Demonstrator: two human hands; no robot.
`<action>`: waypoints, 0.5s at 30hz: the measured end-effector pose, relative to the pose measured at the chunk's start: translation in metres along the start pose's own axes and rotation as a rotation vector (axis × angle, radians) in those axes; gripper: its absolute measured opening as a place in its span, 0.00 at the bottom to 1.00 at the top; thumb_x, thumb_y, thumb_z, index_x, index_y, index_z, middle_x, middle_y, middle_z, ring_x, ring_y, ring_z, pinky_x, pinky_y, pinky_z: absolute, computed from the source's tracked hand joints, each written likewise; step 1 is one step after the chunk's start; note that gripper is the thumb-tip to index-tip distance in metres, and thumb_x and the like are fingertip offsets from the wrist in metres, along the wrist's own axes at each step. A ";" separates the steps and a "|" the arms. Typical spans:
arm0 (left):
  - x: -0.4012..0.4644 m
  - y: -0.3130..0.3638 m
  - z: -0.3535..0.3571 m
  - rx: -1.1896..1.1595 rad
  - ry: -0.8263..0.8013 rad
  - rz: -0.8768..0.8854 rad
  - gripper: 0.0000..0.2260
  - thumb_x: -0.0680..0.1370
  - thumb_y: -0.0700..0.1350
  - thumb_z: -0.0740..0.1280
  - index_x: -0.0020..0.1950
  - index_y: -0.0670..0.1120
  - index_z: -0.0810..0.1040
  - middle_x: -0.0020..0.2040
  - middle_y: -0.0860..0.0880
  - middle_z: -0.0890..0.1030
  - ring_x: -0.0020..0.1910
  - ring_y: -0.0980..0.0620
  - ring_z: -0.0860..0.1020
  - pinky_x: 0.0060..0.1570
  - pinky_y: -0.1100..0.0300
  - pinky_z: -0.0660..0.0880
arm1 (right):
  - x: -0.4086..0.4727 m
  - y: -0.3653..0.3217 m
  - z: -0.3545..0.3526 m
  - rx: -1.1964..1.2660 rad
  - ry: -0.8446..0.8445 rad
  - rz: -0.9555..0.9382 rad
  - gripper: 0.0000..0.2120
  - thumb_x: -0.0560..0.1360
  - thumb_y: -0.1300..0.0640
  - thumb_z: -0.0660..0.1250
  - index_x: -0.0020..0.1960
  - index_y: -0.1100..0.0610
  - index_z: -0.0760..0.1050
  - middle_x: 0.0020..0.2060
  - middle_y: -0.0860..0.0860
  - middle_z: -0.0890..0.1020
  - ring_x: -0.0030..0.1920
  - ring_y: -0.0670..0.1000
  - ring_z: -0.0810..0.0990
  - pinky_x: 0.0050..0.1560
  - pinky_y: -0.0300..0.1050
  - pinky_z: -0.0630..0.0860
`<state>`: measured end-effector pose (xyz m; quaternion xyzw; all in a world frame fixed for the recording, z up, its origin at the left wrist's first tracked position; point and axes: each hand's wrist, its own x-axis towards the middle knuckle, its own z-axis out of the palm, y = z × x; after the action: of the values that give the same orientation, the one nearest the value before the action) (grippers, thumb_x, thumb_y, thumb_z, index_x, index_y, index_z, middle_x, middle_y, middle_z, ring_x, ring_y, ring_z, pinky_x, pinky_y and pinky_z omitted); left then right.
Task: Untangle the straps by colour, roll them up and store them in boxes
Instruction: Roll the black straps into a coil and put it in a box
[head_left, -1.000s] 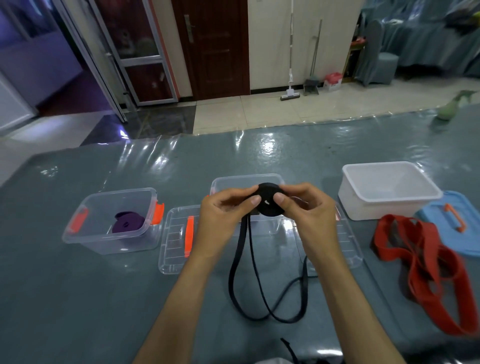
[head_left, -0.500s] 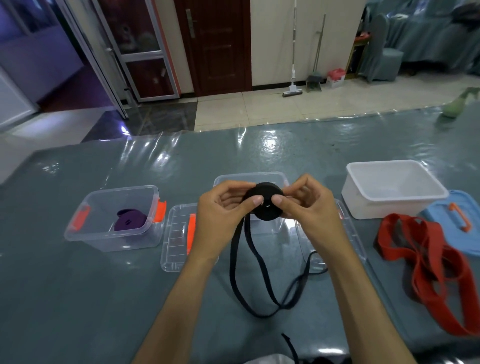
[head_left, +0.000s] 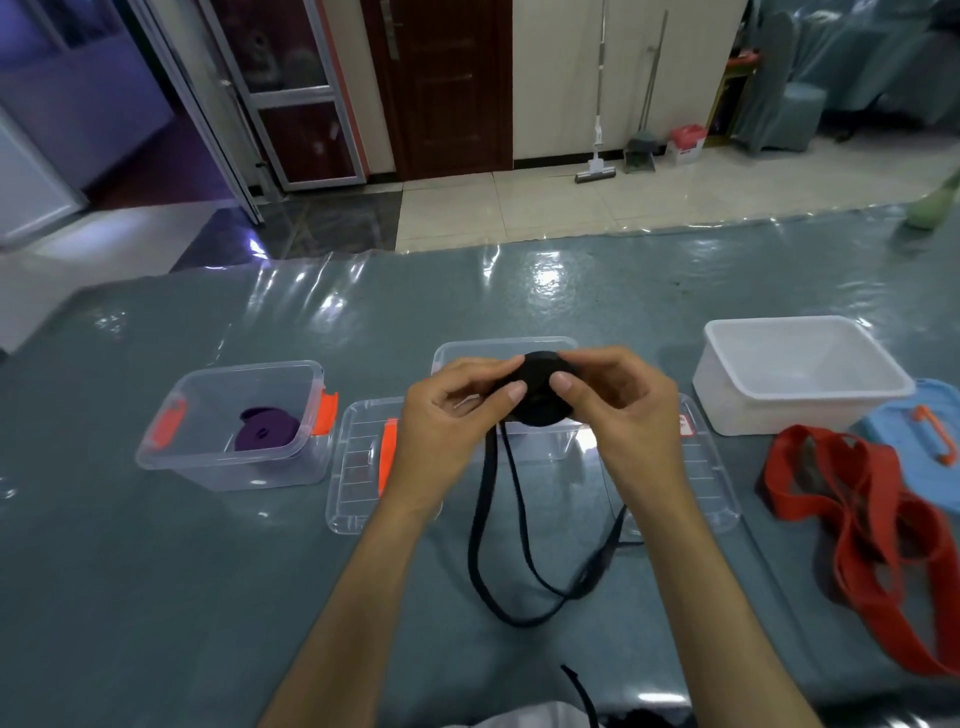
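Slack: shortening since the earlier frames, the loose black tail (head_left: 498, 525) on the table (head_left: 156, 597) is lying in a tighter loop while more of it is being drawn up towards the hands
Black roll (head_left: 540, 397): being held up in the air over the middle clear box (head_left: 506, 348), looking a little fatter than a second ago, with two runs of strap hanging from its underside
Left hand (head_left: 447, 415): pinching the left edge of the roll, thumb in front and fingers curled behind
Right hand (head_left: 618, 410): pinching the right edge the same way, thumb tip pressing on the face of the coil
Purple roll (head_left: 265, 434): lying already coiled inside the left clear box (head_left: 234, 415)
Red strap (head_left: 857, 525): lying loose and looped on the right, just in front of the white tub (head_left: 805, 379) and not yet rolled
Lids: one clear lid (head_left: 358, 467) is lying between the two clear boxes, a blue lid (head_left: 924, 441) is sitting by the tub
Meaning: winding of the black strap is progressing but probably needs several more turns before it can be dropped into the box beneath, and the grip has to be kept tight or the coil may spring open
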<state>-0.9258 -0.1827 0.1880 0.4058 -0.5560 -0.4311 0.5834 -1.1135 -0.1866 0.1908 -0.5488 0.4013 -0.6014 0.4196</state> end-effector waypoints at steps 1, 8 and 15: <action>0.000 0.000 -0.002 0.005 -0.012 -0.006 0.11 0.77 0.38 0.78 0.59 0.47 0.88 0.56 0.47 0.88 0.58 0.49 0.87 0.59 0.61 0.81 | 0.000 0.001 -0.002 -0.010 -0.026 0.022 0.07 0.77 0.66 0.77 0.52 0.57 0.83 0.48 0.56 0.88 0.49 0.56 0.88 0.54 0.56 0.86; 0.000 -0.002 0.002 0.000 -0.017 0.020 0.10 0.75 0.39 0.80 0.52 0.52 0.89 0.52 0.48 0.89 0.54 0.48 0.88 0.57 0.61 0.82 | 0.002 0.000 -0.011 -0.058 -0.071 0.003 0.11 0.72 0.65 0.81 0.49 0.54 0.82 0.40 0.45 0.86 0.42 0.44 0.85 0.50 0.42 0.82; 0.010 0.003 -0.007 0.132 -0.070 0.055 0.09 0.75 0.47 0.80 0.52 0.59 0.89 0.51 0.51 0.89 0.53 0.48 0.88 0.56 0.58 0.83 | 0.009 0.003 -0.018 -0.049 -0.149 0.082 0.11 0.71 0.64 0.82 0.43 0.56 0.79 0.46 0.56 0.87 0.46 0.55 0.89 0.53 0.50 0.85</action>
<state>-0.9188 -0.1913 0.1933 0.4126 -0.6144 -0.3910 0.5472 -1.1316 -0.1958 0.1896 -0.5850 0.4058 -0.5313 0.4591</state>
